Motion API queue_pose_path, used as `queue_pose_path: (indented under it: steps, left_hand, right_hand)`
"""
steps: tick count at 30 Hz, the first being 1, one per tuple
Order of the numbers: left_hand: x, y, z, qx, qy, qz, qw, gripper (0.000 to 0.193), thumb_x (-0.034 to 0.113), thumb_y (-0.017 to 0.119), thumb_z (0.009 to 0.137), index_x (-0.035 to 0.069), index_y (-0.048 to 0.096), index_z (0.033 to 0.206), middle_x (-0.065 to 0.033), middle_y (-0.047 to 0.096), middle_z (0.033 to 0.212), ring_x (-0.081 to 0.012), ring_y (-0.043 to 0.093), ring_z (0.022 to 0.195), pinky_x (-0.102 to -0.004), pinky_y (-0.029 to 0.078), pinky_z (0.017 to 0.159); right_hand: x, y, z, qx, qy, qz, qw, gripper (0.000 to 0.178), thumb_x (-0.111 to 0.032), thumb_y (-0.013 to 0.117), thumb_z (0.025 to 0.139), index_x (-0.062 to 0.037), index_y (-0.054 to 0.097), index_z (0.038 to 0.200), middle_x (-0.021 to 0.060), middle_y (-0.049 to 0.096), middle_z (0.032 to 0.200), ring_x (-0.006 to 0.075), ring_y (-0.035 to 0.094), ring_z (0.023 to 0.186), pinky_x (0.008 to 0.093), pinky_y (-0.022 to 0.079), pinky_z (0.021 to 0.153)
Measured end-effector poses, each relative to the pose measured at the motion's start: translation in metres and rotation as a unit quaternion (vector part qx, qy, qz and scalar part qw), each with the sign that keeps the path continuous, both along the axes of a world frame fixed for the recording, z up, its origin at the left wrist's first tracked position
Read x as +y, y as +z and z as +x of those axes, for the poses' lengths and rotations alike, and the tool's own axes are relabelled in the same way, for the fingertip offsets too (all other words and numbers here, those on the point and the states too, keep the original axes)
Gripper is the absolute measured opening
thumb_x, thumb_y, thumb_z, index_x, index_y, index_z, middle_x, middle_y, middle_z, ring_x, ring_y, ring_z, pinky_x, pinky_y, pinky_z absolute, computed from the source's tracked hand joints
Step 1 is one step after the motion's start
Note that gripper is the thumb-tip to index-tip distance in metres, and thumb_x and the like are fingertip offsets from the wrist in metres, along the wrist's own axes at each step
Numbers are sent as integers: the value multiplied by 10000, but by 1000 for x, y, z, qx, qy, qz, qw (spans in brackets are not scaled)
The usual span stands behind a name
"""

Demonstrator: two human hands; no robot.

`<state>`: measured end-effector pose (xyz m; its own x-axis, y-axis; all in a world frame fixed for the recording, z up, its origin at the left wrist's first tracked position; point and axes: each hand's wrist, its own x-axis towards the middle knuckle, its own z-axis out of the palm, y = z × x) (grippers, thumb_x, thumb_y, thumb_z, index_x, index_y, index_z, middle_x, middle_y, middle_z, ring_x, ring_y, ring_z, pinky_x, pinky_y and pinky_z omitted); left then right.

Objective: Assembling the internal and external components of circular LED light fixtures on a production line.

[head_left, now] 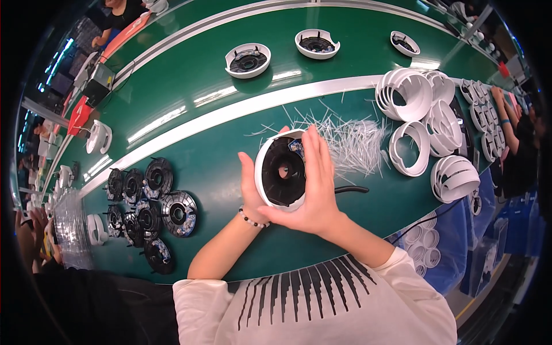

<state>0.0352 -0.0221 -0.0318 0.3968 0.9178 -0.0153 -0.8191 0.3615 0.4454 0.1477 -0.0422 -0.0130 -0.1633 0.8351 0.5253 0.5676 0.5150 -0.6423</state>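
Both hands clamp the round white plastic housing with black ribbed insert (283, 170) upright over the green belt (218, 167), left hand (250, 184) cupping at 9 o'clock, right hand (316, 184) fingers together pressing at 3 o'clock; looks like seating step, needs even squeeze.

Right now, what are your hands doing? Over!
Left hand and right hand clasp round white plastic housing with black ring insert. Held above green belt. Nothing blocking; thin white plastic strips behind.
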Motion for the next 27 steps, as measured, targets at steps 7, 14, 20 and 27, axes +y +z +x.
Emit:
queue_pose_path:
  steps: [7, 14, 20, 27]
  left_hand:
    - [-9, -7, -26, -32, -31, 34, 998, 809, 694, 278, 769, 76, 339, 1289, -101, 442, 1233, -230, 454, 1107, -361, 372, 948]
    - [-6, -7, -18, -83, -91, 8, 992, 495, 405, 514, 822, 102, 426, 1203, -74, 520, 1140, -182, 518, 1029, -346, 420, 898]
    - [-5, 11, -25, -51, -22, 48, 997, 465, 304, 509, 806, 87, 413, 1206, -76, 540, 1088, -163, 542, 963, -313, 451, 835]
    - [-3, 16, -19, -23, 64, 95, 993, 587, 194, 539, 728, 32, 343, 1256, -77, 493, 1117, -141, 511, 994, -275, 436, 844]
  right_hand:
    - [6, 8, -4, 10, 73, -7, 997, 1133, -426, 788, 470, 52, 190, 1306, 227, 285, 1314, 377, 326, 1170, 441, 271, 963]
    - [14, 31, 10, -132, 142, 48, 980, 1076, -404, 760, 444, 32, 247, 1284, 218, 332, 1284, 391, 340, 1157, 453, 293, 947]
    - [15, 21, -16, -51, 73, 106, 990, 984, -327, 730, 469, 24, 277, 1269, 227, 339, 1272, 402, 347, 1147, 459, 306, 926]
    - [7, 19, -25, -11, -3, 107, 994, 966, -362, 712, 506, 22, 272, 1275, 228, 331, 1278, 397, 347, 1149, 469, 295, 938]
